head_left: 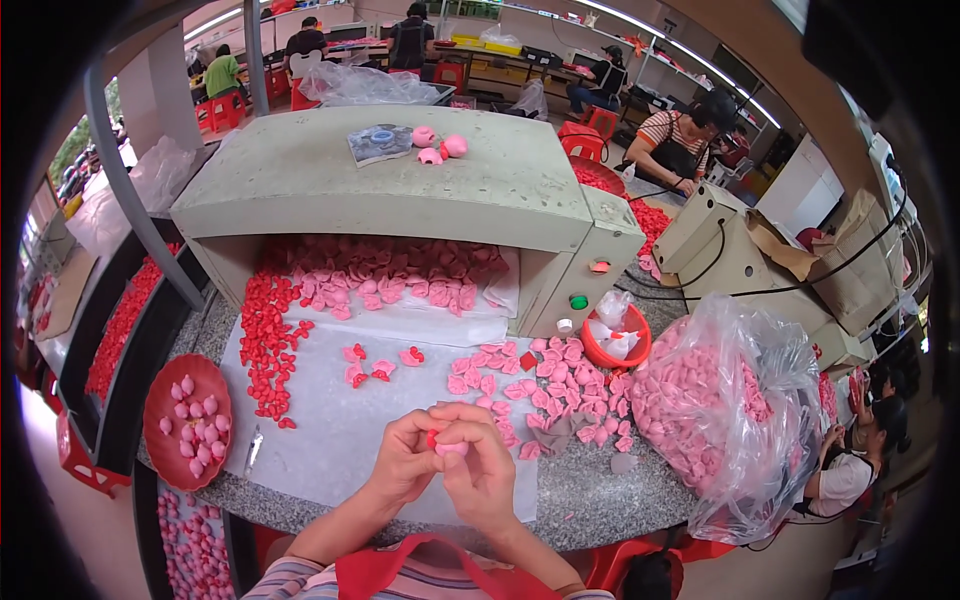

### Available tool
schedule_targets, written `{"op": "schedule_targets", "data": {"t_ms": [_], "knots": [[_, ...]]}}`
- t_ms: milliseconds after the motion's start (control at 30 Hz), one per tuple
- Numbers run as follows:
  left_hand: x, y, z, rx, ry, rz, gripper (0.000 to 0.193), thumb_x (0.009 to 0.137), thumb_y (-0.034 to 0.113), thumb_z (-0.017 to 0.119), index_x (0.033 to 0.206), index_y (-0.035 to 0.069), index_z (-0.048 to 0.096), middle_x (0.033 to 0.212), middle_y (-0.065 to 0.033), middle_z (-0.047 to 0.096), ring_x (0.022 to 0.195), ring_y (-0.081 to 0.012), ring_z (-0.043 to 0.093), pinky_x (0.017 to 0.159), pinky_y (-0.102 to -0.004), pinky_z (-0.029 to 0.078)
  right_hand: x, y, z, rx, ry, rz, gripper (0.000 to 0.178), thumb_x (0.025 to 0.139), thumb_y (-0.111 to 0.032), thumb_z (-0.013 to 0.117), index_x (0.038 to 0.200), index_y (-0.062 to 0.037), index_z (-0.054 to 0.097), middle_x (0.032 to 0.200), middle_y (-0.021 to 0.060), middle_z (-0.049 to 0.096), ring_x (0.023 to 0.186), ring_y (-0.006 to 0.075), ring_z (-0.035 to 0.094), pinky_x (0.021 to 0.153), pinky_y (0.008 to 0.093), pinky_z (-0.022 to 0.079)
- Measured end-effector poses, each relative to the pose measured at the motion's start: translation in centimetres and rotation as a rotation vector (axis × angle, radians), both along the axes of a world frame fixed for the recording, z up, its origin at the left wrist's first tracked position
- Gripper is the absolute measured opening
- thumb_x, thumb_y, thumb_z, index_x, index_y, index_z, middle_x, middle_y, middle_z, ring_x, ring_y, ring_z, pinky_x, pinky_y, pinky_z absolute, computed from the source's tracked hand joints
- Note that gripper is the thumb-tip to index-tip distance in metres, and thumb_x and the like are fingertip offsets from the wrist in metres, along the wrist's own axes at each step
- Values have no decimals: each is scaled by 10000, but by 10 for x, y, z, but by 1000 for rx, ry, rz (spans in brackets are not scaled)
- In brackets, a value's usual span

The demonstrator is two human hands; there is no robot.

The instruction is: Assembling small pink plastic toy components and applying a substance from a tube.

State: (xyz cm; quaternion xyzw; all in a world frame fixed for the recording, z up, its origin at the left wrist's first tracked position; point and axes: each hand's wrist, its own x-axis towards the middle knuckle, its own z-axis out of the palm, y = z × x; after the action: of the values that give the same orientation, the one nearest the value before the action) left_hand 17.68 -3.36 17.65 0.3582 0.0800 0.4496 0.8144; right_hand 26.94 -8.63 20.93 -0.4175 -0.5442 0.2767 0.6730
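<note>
My two hands meet over the near edge of the white sheet (330,450). Pinched between their fingertips are a small red piece (432,439) and a rounded soft pink piece (452,449), pressed together. My left hand (402,462) is closed at the red piece, and my right hand (480,475) is closed around the pink one; the fingers hide part of both. Just beyond lie a few pink pieces with red parts on them (356,372). Loose pink cupped pieces (560,385) spread to the right, and small red pieces (268,365) form a strip to the left.
A grey-green machine housing (390,205) with an open front stands ahead, pink pieces inside. A red dish (160,455) of pink rounded items sits left. To the right are an orange-red bowl (590,350) and a clear bag (720,420) of pink pieces. Other people work farther off.
</note>
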Motion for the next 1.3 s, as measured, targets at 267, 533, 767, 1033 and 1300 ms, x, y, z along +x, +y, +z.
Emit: {"op": "schedule_targets", "data": {"t_ms": [267, 533, 767, 1033, 1300], "knots": [[-16, 3, -5, 56, -8, 13, 280, 655, 84, 759, 866, 95, 576, 821, 3, 547, 777, -107, 556, 706, -269, 483, -19, 1, -9, 48, 3, -10, 131, 745, 12, 502, 875, 3, 517, 1053, 150, 500, 988, 248, 504, 813, 326, 430], [-43, 15, -25, 202, -83, -68, 353, 618, -92, 706, 917, 62, 599, 979, -93, 560, 939, -178, 540, 841, -331, 434, -46, 3, -20, 69, 46, -27, 129, 729, 10, 494, 855, -4, 523, 1044, 159, 493, 1017, 283, 492, 842, 357, 417], [-92, 33, -27, 192, -74, -98, 347, 610, -93, 712, 900, 63, 603, 974, -93, 561, 921, -173, 543, 830, -318, 439, -96, 18, -23, 64, 59, -62, 127, 723, 13, 495, 846, -6, 520, 1034, 155, 500, 1016, 286, 495, 846, 368, 415], [12, -9, -37, 111, 46, -48, 289, 627, 25, 735, 875, 42, 587, 949, -81, 551, 855, -166, 558, 757, -295, 452, 14, -19, -30, 100, -10, -83, 140, 718, 11, 511, 855, -17, 516, 1021, 137, 514, 975, 259, 507, 807, 330, 425], [166, -106, -44, 152, 118, -53, 332, 720, 206, 672, 1005, 138, 517, 828, -93, 540, 624, -220, 509, 536, -275, 462, 163, -128, -18, 190, 18, -146, 91, 713, 18, 470, 793, -25, 461, 906, 101, 490, 904, 241, 487, 770, 329, 404]]}}
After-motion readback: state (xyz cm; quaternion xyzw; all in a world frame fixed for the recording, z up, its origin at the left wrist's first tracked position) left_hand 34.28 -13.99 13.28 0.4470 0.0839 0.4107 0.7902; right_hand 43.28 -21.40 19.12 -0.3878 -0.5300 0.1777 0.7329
